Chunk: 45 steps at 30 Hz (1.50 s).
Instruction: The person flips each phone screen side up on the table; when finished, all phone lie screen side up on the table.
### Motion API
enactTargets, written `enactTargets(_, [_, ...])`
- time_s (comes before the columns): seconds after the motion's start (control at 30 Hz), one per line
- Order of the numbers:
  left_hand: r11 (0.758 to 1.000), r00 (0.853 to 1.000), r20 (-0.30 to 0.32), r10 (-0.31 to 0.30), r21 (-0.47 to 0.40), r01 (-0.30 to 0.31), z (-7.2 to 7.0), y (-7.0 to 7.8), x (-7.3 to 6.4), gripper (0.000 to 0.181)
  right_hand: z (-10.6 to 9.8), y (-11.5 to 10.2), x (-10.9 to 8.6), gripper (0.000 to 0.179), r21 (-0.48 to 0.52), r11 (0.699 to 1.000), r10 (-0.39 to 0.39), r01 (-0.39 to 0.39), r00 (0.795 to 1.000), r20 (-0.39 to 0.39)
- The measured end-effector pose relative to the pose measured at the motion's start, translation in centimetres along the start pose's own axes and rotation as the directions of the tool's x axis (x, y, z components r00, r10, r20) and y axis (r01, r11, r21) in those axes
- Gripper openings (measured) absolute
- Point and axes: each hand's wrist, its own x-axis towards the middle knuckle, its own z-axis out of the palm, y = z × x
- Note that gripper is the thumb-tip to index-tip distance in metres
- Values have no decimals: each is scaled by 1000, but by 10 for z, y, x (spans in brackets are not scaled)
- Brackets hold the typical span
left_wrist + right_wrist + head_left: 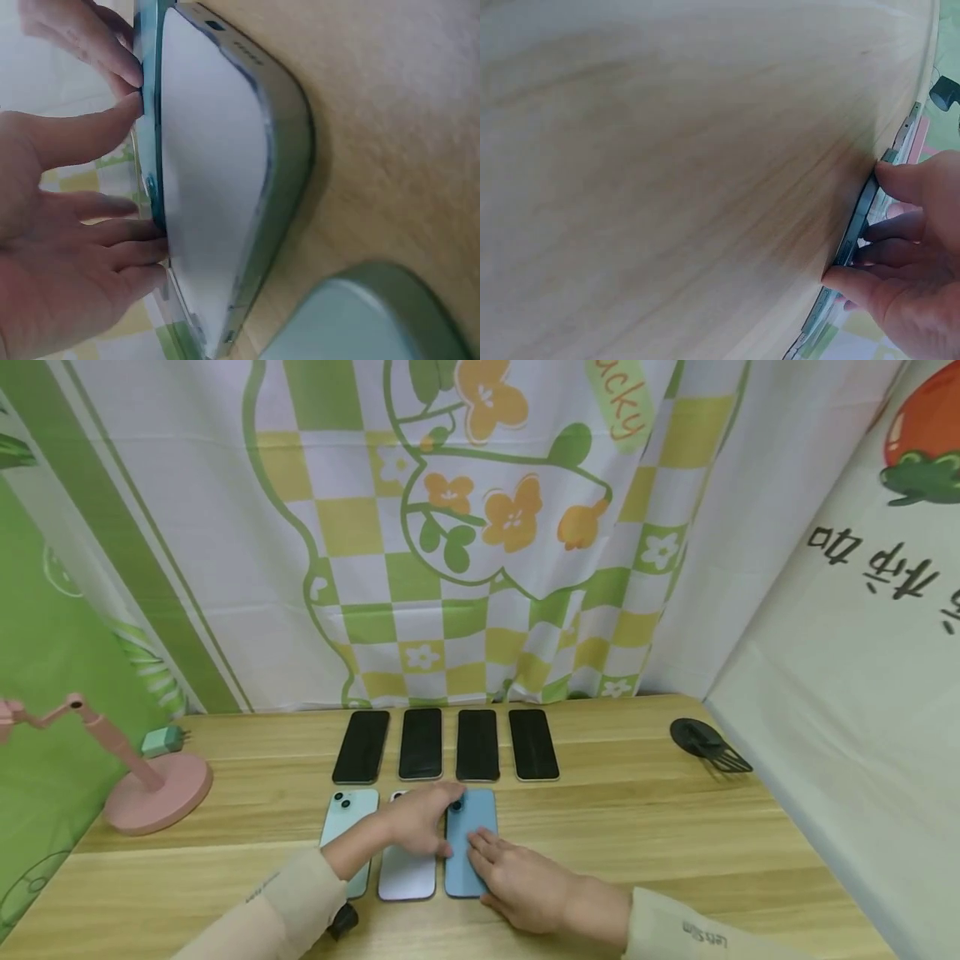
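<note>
A blue phone lies back up on the wooden table, its camera at the far left corner. My left hand reaches across the lavender phone, with thumb and fingers spread along the blue phone's left side. On that phone's right side and back rest the extended fingers of my right hand, its thumb near the bottom corner. The left wrist view shows the lavender phone's port end close up. A mint-green phone lies partly under my left forearm.
Several black-screened phones form a row behind. A pink lamp and a mint charger plug stand at the left. On the right lies a black slotted object. A small black object sits beside my left sleeve.
</note>
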Motion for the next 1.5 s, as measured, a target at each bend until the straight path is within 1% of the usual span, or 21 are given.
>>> enactTargets(0.13, [996,999,-50,2,-88,-7,-2,0,2,80,1,0,0,55,-61,998,-1,0,1000,-8])
enactTargets(0.3, [985,996,-82,-23,-170,9,-6,-1,4,76,3,0,1,56,-66,998,12,-11,1000,11])
enactTargets(0.37, [975,997,-78,-28,-222,10,-7,0,4,76,3,0,1,56,-68,998,10,-9,1000,16])
enactTargets(0.43, [972,998,-65,-19,-234,3,-7,2,5,75,2,0,1,56,-86,996,5,-4,1000,13])
enactTargets(0.53, [974,998,-54,-27,-226,15,-7,5,6,76,1,1,1,56,-107,994,-2,3,1000,5])
enactTargets(0.6, [981,997,-57,-53,-188,41,-7,7,7,74,0,2,1,56,-107,994,-4,5,1000,9])
enactTargets(0.67, [983,994,-67,-88,-165,76,-6,7,7,72,-1,2,1,56,-99,995,-4,5,1000,18])
enactTargets(0.73, [987,993,-63,-99,-134,90,-5,7,7,71,-2,2,0,56,-96,995,-3,5,1000,29])
enactTargets(0.8, [991,994,-56,-94,-101,88,-4,7,7,72,-2,2,0,55,-99,995,-4,8,999,36])
enactTargets(0.97, [996,996,-48,-73,-49,71,-3,7,5,75,-2,2,-2,55,-141,990,-18,24,999,49])
enactTargets(1.07, [997,997,-26,-74,-13,73,-2,8,4,75,-2,2,-3,55,-157,987,-24,33,998,56])
enactTargets(1.23, [996,996,21,-81,28,81,1,10,3,81,-3,2,-4,55,-180,983,-31,40,998,54])
enactTargets(1.4, [995,996,18,-86,53,84,-1,13,3,81,-4,0,-3,54,-199,979,-41,48,998,39])
enactTargets(1.5, [997,997,17,-77,27,77,-4,14,5,78,-4,-1,-3,55,-176,984,-26,33,999,40])
